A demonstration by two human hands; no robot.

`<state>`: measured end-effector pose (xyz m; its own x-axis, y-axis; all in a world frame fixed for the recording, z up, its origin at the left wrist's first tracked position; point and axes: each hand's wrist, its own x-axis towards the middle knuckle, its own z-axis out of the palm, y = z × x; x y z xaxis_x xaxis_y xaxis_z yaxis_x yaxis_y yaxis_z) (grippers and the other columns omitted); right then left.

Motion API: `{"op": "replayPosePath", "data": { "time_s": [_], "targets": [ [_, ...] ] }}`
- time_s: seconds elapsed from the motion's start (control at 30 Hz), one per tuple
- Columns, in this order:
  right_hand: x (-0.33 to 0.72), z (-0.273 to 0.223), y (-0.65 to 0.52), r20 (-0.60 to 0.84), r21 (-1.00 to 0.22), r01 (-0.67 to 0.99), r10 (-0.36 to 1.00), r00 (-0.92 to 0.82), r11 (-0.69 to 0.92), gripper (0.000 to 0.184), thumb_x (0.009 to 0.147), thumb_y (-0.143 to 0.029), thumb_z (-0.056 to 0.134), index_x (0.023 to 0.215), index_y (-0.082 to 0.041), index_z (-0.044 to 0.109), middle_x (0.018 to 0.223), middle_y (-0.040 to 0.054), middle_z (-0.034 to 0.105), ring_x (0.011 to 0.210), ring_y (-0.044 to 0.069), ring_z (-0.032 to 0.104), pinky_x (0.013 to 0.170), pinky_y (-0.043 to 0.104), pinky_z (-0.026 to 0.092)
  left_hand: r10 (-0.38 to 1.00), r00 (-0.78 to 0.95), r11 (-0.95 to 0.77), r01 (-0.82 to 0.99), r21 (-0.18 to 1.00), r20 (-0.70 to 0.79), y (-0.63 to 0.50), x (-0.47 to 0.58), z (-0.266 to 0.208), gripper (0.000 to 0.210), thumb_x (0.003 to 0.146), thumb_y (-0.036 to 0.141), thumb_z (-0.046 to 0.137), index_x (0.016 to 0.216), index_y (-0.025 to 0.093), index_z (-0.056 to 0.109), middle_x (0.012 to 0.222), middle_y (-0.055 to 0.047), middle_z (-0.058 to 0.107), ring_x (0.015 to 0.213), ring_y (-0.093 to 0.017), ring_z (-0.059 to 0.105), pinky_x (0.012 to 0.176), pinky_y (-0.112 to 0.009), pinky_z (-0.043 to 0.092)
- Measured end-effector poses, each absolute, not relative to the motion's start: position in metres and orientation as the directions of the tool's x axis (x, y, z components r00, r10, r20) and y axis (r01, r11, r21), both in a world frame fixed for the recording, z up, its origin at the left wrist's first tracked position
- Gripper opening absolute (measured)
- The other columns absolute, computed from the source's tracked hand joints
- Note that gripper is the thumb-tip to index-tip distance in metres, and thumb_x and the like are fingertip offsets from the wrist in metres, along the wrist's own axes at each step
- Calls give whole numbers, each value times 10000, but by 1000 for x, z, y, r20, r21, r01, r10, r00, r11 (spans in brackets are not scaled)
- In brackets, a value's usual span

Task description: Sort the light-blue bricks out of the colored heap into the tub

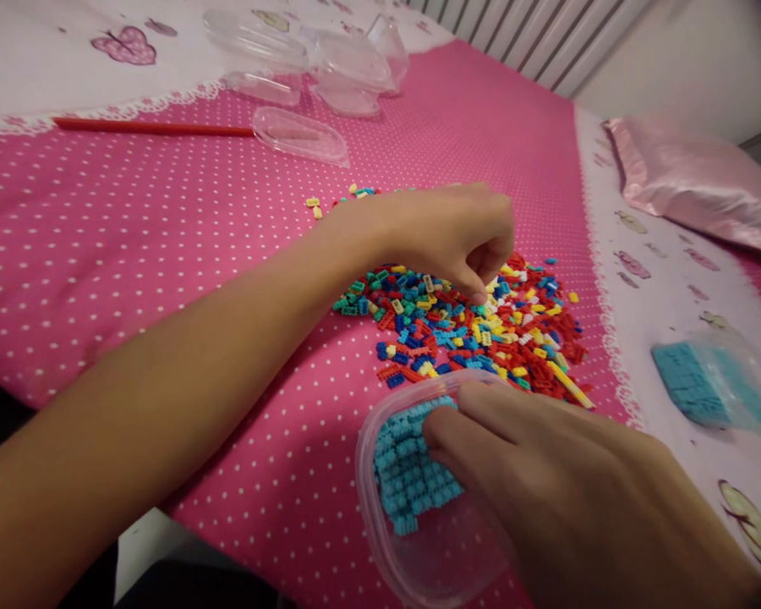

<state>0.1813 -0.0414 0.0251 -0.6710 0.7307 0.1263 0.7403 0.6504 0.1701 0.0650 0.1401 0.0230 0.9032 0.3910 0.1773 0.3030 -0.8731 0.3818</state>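
Note:
A heap of small toy building bricks (431, 321) in many colours lies on the pink polka-dot sheet. My left hand (462, 228) reaches over it from the left, fingers curled and thumb tip down among the bricks; whatever is pinched there is hidden. Nearer me stands a clear plastic tub (364, 474), partly filled with light-blue bricks (412, 465) set side by side in rows. Over the tub's right side is my right hand (500, 448), its fingers bent down onto the blue rows. Its fingertips are hidden, so I cannot see what they hold.
Clear plastic containers (348, 63) sit at the back. A red stick (158, 128) lies beside a clear plastic piece (301, 135). To the right are another tub with blue bricks (685, 381) and a pink satin pillow (691, 178). White rails (513, 30) border the far edge.

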Motion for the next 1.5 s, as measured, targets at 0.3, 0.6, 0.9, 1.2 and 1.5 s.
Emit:
{"op": "replayPosePath", "data": {
  "time_s": [0.3, 0.6, 0.9, 1.2, 1.5],
  "targets": [
    [196, 33, -44, 131, 95, 701, 689, -713, 707, 254, 717, -58, 490, 754, -266, 631, 694, 3, 675, 557, 203, 652, 445, 328, 477, 396, 902, -873, 310, 378, 174, 140, 65, 22, 103, 747, 264, 752, 828, 205, 777, 717, 18, 714, 668, -106, 588, 648, -249, 358],
    [215, 45, -38, 250, -121, 793, 792, -557, 597, 123, 918, -345, 560, 1001, -258, 588, 750, 37, 661, 586, 196, 596, 476, 303, 364, 367, 907, -882, 268, 388, 208, 136, 63, 28, 160, 841, 253, 626, 847, 184, 770, 729, -4, 692, 665, -118, 569, 652, -275, 347],
    [270, 9, 43, 284, -914, 350, 941, 185, 207, 390, 631, -27, 402, 951, -242, 456, 821, -16, 561, 765, 123, 551, 715, 273, 415, 350, 909, -885, 242, 398, 227, 131, 63, 35, 222, 907, 307, 570, 855, 183, 747, 772, -18, 705, 682, -116, 574, 664, -269, 355],
    [285, 15, 50, 312, -921, 308, 925, 217, 239, 345, 805, -181, 617, 1059, -286, 408, 1009, -27, 512, 769, 93, 651, 814, 297, 551, 396, 897, -886, 316, 339, 197, 139, 60, 35, 254, 935, 371, 547, 873, 202, 726, 833, -9, 737, 708, -110, 607, 697, -257, 358],
    [314, 38, 40, 329, -875, 411, 937, 121, 255, 169, 767, -246, 781, 907, -171, 722, 957, 60, 736, 866, 153, 691, 838, 328, 547, 429, 887, -883, 370, 290, 173, 141, 61, 36, 228, 916, 360, 556, 886, 227, 738, 880, -8, 759, 755, -133, 630, 757, -281, 372]
  ]
}}
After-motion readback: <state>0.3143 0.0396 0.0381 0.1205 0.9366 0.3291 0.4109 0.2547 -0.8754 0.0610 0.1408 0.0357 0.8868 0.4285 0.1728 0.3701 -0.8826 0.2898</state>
